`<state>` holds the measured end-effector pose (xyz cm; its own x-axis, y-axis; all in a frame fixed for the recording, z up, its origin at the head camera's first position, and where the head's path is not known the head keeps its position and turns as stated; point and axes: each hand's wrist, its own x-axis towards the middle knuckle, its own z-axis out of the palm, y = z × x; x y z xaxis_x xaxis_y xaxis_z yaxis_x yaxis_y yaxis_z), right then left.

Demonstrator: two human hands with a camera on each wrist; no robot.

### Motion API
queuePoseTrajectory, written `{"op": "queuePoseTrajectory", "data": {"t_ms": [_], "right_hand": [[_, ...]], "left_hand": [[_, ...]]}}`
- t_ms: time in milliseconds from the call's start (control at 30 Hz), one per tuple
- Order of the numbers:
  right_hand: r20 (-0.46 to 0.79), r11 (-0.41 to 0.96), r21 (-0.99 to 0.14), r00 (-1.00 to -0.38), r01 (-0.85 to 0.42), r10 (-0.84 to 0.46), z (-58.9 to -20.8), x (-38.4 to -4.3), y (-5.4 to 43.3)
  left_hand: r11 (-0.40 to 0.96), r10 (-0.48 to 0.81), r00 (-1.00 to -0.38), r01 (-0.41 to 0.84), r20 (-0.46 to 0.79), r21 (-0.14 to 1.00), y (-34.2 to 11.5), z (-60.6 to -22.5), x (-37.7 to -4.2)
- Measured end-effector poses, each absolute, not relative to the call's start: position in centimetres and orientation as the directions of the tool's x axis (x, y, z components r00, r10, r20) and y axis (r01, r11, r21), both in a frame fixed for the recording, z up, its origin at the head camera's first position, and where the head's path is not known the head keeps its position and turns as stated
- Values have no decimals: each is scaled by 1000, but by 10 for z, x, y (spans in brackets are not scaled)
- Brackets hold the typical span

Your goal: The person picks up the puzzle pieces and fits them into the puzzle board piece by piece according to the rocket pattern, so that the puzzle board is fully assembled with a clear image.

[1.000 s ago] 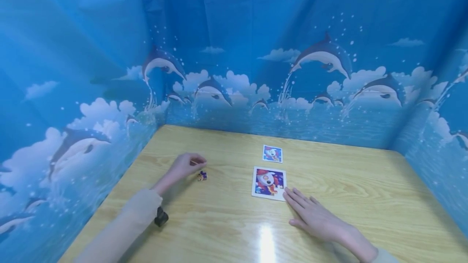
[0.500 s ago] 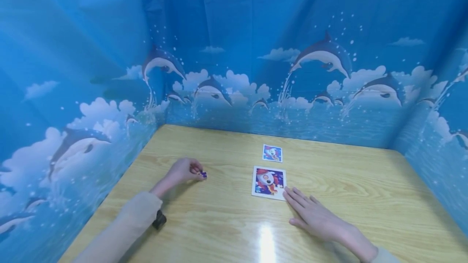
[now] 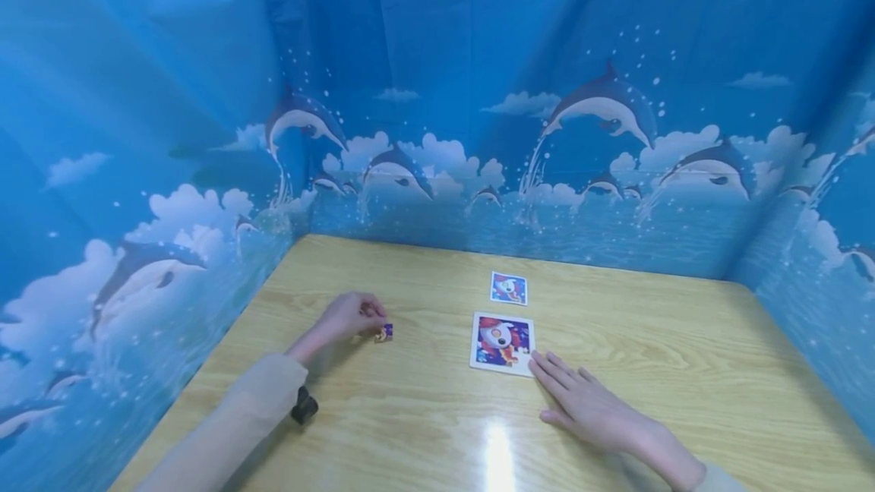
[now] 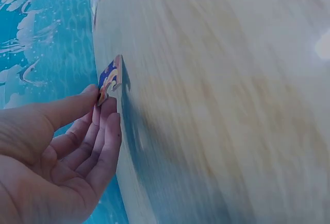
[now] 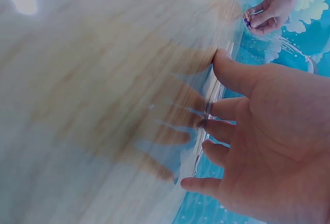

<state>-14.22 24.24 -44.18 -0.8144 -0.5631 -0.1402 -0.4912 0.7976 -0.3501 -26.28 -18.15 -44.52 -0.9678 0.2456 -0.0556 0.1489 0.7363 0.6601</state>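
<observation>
My left hand [image 3: 347, 316] pinches a small jigsaw piece [image 4: 110, 77] between thumb and fingers, just over the table on the left. Purple and orange print shows on the piece, and in the left wrist view it is tilted up off the wood. Flat on the table lies a square puzzle board [image 3: 502, 369] with a white border and a cartoon picture; its lower right corner shows a pale unfilled patch. My right hand [image 3: 591, 408] lies with fingers straight, their tips at the board's right edge. The right wrist view shows that palm and the fingers spread.
A smaller picture card [image 3: 509, 288] with a similar cartoon lies just behind the board. The wood-grain table [image 3: 649, 332] runs back to a blue curtain [image 3: 437, 59] printed with dolphins, which encloses the far side and both flanks.
The left hand came down on the jigsaw piece, took it between thumb and fingers, and shifted it slightly to the right. The right hand and the board stayed where they were.
</observation>
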Motion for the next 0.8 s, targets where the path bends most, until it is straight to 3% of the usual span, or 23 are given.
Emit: {"op": "queuePoseTrajectory", "data": {"t_ms": [500,800], "right_hand": [[-126,793,-347,-813,-501,-569,-441,-141,243],[-139,796,-351,-814,-492,-564,-439,-141,242]], "left_hand": [[613,340,-940,192,-36,766,-138,-429,-278],[544,367,-927,149,-74,826,-93,-419,-283]]}}
